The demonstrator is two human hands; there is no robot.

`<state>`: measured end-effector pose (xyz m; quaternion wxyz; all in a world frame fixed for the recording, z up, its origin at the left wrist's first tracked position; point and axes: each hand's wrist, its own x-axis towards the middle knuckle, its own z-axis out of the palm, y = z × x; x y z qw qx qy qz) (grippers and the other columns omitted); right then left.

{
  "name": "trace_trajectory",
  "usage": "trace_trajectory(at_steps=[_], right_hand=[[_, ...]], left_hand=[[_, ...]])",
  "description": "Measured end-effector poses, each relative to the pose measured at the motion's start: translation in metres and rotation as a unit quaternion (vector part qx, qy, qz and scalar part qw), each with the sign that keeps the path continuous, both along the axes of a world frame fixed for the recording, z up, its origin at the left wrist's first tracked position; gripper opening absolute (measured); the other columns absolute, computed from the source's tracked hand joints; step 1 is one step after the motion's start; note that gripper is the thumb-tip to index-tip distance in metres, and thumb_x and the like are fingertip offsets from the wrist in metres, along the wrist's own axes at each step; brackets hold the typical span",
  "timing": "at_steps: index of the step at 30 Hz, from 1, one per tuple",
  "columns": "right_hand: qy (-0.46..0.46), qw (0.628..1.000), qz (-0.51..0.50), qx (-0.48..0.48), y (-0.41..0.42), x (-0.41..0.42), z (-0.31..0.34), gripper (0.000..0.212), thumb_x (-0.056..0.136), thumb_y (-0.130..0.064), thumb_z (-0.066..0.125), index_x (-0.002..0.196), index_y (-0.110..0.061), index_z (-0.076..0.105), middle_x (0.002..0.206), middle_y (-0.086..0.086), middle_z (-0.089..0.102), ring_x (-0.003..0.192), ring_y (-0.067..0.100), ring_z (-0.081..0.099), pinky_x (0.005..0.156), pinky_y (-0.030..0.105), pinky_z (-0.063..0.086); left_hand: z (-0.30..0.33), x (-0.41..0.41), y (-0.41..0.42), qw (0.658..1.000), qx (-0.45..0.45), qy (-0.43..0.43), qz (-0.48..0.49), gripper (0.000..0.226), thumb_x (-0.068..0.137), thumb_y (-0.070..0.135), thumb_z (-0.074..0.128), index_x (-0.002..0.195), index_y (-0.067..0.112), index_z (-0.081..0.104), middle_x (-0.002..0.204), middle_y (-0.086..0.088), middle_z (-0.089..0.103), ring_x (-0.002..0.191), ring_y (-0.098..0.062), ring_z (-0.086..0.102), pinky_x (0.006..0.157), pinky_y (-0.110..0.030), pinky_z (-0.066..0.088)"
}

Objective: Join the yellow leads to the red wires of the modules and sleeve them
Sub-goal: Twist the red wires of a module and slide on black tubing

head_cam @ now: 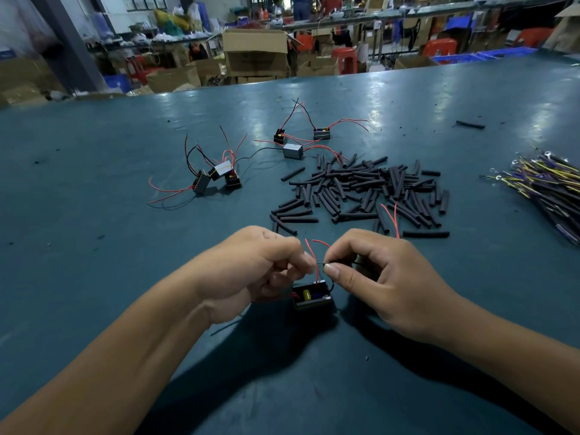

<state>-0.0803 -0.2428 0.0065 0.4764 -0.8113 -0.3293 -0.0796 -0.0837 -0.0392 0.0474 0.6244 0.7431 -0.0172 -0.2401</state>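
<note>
While the left hand (263,265) curls around a red wire (312,255), the right hand (373,274) pinches a thin black wire (323,264) just above a small black module (312,298) on the table (94,246). Black sleeves (364,189) lie heaped at twelve o'clock, yellow leads (543,180) at two o'clock, six more modules (219,175) at eleven.

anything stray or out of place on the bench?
One black sleeve lies alone at the far right of the table, well apart from the main sleeve pile. Small dark specks dot the tabletop too. The modules, lead bundle and both hands' work look orderly.
</note>
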Motion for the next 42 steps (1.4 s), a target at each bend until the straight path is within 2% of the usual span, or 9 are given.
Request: trace_trajectory(at_steps=[4,8,17,20,26,28,32,37,42], right_hand=[[0.029,0.999,-0.001,0.015,-0.001,0.002,0.000,0.006,0.090,-0.030,0.064,0.086,-0.026,0.065,0.077,-0.014,0.060,0.066,0.008,0.054,0.061,0.019,0.041],[0.047,0.999,0.005,0.027,-0.003,0.004,-0.001,0.006,0.091,-0.027,0.063,0.086,-0.023,0.065,0.074,-0.017,0.059,0.068,0.005,0.055,0.066,0.011,0.038],[0.054,0.998,0.012,0.024,-0.003,0.005,0.000,0.007,0.091,-0.028,0.063,0.087,-0.023,0.066,0.076,-0.014,0.062,0.070,0.005,0.056,0.068,0.013,0.040],[0.051,0.998,0.012,0.025,-0.003,0.005,-0.001,0.007,0.091,-0.027,0.063,0.087,-0.023,0.066,0.076,-0.015,0.061,0.070,0.004,0.056,0.067,0.012,0.039],[-0.062,0.998,-0.010,-0.017,-0.004,0.000,0.003,0.006,0.091,-0.022,0.066,0.086,-0.019,0.067,0.078,-0.012,0.058,0.070,0.008,0.056,0.064,0.015,0.040],[-0.106,0.993,-0.003,-0.041,-0.003,-0.001,0.003,0.005,0.090,-0.019,0.066,0.086,-0.016,0.067,0.079,-0.013,0.056,0.072,0.005,0.054,0.066,0.016,0.040],[-0.092,0.995,-0.010,-0.035,-0.004,0.001,0.001,0.006,0.091,-0.021,0.065,0.086,-0.018,0.066,0.079,-0.014,0.056,0.073,0.005,0.055,0.067,0.015,0.040],[-0.084,0.996,-0.023,-0.024,-0.004,0.001,0.001,0.008,0.092,-0.024,0.064,0.087,-0.018,0.066,0.081,-0.014,0.060,0.077,0.006,0.059,0.070,0.014,0.042],[-0.074,0.997,-0.022,-0.021,-0.004,0.001,0.002,0.009,0.092,-0.025,0.064,0.087,-0.018,0.067,0.081,-0.013,0.061,0.079,0.008,0.060,0.071,0.015,0.043]], left_hand=[[-0.001,0.004,0.007,0.964,0.122,-0.234,-0.035,0.011,0.077,0.026,0.070,0.067,0.021,0.069,0.061,0.008,0.056,0.055,-0.010,0.044,0.052,-0.022,0.036],[0.000,0.009,0.022,0.798,0.273,-0.520,-0.136,0.018,0.085,0.034,0.076,0.097,0.023,0.069,0.094,0.014,0.061,0.075,-0.010,0.054,0.070,-0.032,0.049],[0.001,0.010,0.015,0.660,0.315,-0.673,-0.115,0.012,0.094,0.022,0.070,0.089,0.013,0.076,0.089,0.002,0.069,0.077,-0.023,0.060,0.063,-0.047,0.048],[0.001,0.007,0.012,0.686,0.323,-0.644,-0.104,0.012,0.092,0.027,0.070,0.087,0.017,0.074,0.087,0.008,0.068,0.078,-0.018,0.060,0.067,-0.043,0.046],[0.004,0.001,0.013,0.938,0.139,-0.303,-0.098,0.015,0.088,0.029,0.072,0.078,0.018,0.071,0.075,0.002,0.069,0.070,-0.006,0.059,0.069,-0.019,0.046],[0.005,0.001,0.014,0.978,0.056,-0.177,-0.095,0.014,0.083,0.028,0.074,0.074,0.017,0.072,0.070,-0.001,0.067,0.066,-0.009,0.056,0.062,-0.017,0.046],[0.004,0.001,0.014,0.967,0.086,-0.216,-0.102,0.013,0.083,0.030,0.074,0.077,0.018,0.071,0.068,0.008,0.065,0.062,-0.004,0.053,0.060,-0.014,0.042],[0.008,0.004,0.022,0.873,0.221,-0.420,-0.116,0.014,0.082,0.034,0.079,0.091,0.032,0.069,0.083,0.016,0.066,0.076,-0.011,0.058,0.067,-0.014,0.040],[0.006,0.004,0.017,0.839,0.230,-0.479,-0.117,0.005,0.087,0.022,0.074,0.088,0.023,0.070,0.082,0.013,0.064,0.076,-0.006,0.056,0.073,-0.007,0.037]])
